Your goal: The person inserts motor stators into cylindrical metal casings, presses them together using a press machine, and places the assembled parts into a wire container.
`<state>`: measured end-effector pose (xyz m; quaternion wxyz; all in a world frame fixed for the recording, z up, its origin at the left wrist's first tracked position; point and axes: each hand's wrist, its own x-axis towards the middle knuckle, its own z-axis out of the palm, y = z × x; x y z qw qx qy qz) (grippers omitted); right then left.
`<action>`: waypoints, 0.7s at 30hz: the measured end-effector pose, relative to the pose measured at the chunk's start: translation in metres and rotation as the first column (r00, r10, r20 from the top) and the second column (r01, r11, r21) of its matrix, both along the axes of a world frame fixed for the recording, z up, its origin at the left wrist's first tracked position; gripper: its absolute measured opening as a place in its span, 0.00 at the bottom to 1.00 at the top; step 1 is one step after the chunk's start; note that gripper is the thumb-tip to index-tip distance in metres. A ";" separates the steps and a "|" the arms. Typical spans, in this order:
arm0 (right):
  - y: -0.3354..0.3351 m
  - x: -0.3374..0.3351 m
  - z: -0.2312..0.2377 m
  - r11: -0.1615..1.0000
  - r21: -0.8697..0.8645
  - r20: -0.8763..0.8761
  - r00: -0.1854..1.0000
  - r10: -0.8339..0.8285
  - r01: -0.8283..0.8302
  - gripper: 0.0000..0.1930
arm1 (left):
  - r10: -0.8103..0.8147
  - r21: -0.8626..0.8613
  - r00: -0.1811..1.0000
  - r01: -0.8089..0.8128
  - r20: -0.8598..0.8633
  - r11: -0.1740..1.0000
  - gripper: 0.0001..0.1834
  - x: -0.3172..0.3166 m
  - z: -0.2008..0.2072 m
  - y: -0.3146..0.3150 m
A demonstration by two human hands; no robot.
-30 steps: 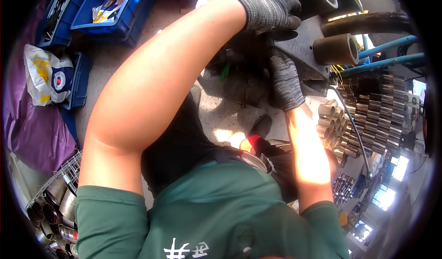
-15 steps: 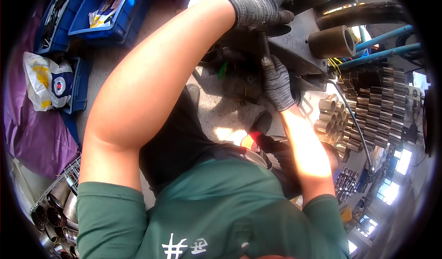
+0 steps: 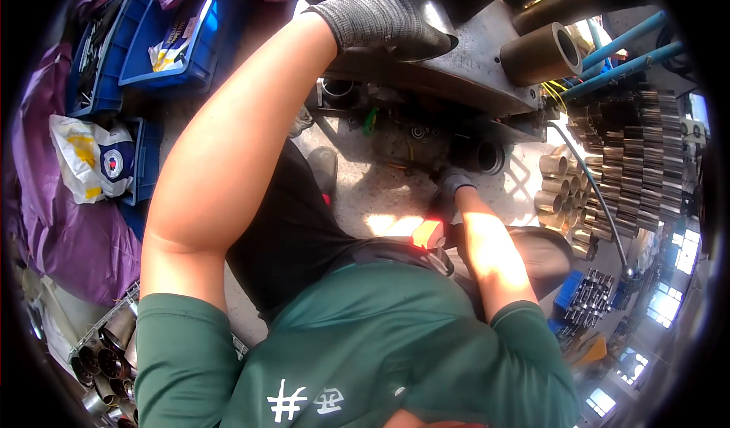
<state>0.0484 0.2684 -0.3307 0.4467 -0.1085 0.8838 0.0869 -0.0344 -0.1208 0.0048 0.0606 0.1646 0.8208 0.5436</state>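
Note:
My left hand, in a grey knit glove, is up at the top edge over the steel bench. Its fingers and thumb curl round a shiny metal cylinder, much of it hidden by the glove. Low beside my right thigh is my gloved right hand, below the bench edge. Its fingers are lost in dark shadow, so I cannot make out what they hold, if anything. A thick-walled metal sleeve lies on its side on the bench top, to the right of my left hand.
Blue crates and a purple cloth are at the left. Stacked metal tubes and rows of steel parts stand at the right, near blue pipes. A dark ring-shaped part sits below the bench.
My right hand has come off a dark rod near my left hand and dropped down toward my thigh. My left hand has shifted left in view, and the metal cylinder now shows in it.

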 end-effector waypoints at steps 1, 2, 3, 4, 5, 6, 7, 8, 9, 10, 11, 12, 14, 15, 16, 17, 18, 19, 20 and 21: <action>0.010 -0.007 -0.006 0.996 -0.016 -0.076 0.993 -0.091 0.090 0.24 | -0.001 0.030 1.000 0.001 0.000 1.000 0.23 -0.004 0.002 0.002; 0.015 -0.011 -0.007 0.984 -0.042 -0.146 0.973 -0.178 0.174 0.24 | 0.004 0.068 1.000 -0.005 0.005 0.998 0.23 -0.009 0.000 0.003; 0.023 -0.013 -0.007 0.982 -0.047 -0.152 0.970 -0.190 0.185 0.24 | 0.009 0.112 1.000 -0.010 0.013 0.994 0.23 -0.012 -0.001 0.006; 0.017 -0.009 -0.005 0.996 -0.017 -0.281 0.955 -0.091 0.089 0.23 | 0.040 0.148 0.999 -0.044 0.027 0.988 0.23 -0.012 -0.004 0.000; 0.014 -0.006 -0.001 1.000 0.029 -0.408 0.913 0.005 0.008 0.23 | 0.058 0.206 0.997 -0.067 0.048 0.976 0.23 -0.013 -0.006 -0.002; 0.008 -0.004 0.003 1.000 0.016 -0.420 0.908 0.017 -0.012 0.24 | 0.084 0.272 0.994 -0.101 0.075 0.957 0.23 -0.014 -0.009 -0.005; 0.003 -0.007 0.007 1.000 0.004 -0.432 0.902 0.007 -0.006 0.24 | 0.103 0.353 0.989 -0.134 0.106 0.926 0.23 -0.015 -0.009 -0.005; -0.001 -0.010 0.010 0.998 -0.014 -0.303 0.950 -0.070 0.069 0.27 | 0.114 0.426 0.984 -0.162 0.136 0.890 0.23 -0.017 -0.011 -0.004; -0.007 -0.013 0.012 0.990 -0.025 -0.168 0.975 -0.144 0.142 0.29 | 0.118 0.504 0.978 -0.189 0.170 0.842 0.23 -0.017 -0.013 -0.002; -0.015 -0.017 0.013 0.989 -0.043 -0.181 0.973 -0.144 0.138 0.29 | 0.188 0.283 0.982 -0.170 -0.036 0.944 0.24 -0.031 -0.020 -0.013; -0.006 -0.024 0.011 0.992 0.018 -0.083 0.988 0.130 -0.129 0.27 | 0.191 0.204 0.974 -0.165 -0.118 0.965 0.22 -0.037 -0.017 -0.004; 0.004 -0.031 0.012 0.920 0.056 0.029 0.922 0.387 -0.388 0.25 | 0.202 0.184 0.968 -0.173 -0.152 0.968 0.20 -0.042 -0.014 0.008; -0.008 -0.032 0.028 0.772 0.039 0.139 0.769 0.624 -0.634 0.23 | 0.281 0.251 0.958 -0.257 -0.062 0.933 0.18 -0.041 -0.014 0.010; -0.037 -0.022 0.069 0.848 -0.213 -0.048 0.872 0.486 -0.485 0.22 | 0.356 0.297 0.934 -0.345 0.018 0.890 0.20 -0.027 -0.017 -0.003; -0.049 -0.017 0.121 0.828 -0.461 -0.179 0.948 0.265 -0.318 0.22 | 0.411 0.361 0.908 -0.413 0.086 0.836 0.23 -0.018 -0.013 -0.008; -0.049 -0.017 0.164 0.825 -0.469 -0.197 0.947 0.252 -0.317 0.22 | 0.449 0.428 0.881 -0.467 0.150 0.774 0.26 -0.012 -0.007 -0.007; -0.048 -0.016 0.204 0.815 -0.459 -0.219 0.934 0.282 -0.354 0.24 | 0.454 0.467 0.874 -0.478 0.172 0.744 0.30 -0.006 -0.001 -0.006; -0.045 -0.015 0.234 0.806 -0.446 -0.243 0.919 0.310 -0.389 0.27 | 0.455 0.505 0.869 -0.486 0.194 0.713 0.33 -0.002 0.002 -0.005; -0.032 -0.014 0.253 0.818 -0.418 -0.261 0.915 0.308 -0.395 0.26 | 0.455 0.497 0.878 -0.465 0.150 0.733 0.35 0.000 0.005 -0.004; -0.018 -0.014 0.266 0.827 -0.393 -0.278 0.909 0.309 -0.401 0.26 | 0.394 0.565 0.908 -0.402 0.144 0.720 0.35 0.003 0.005 -0.004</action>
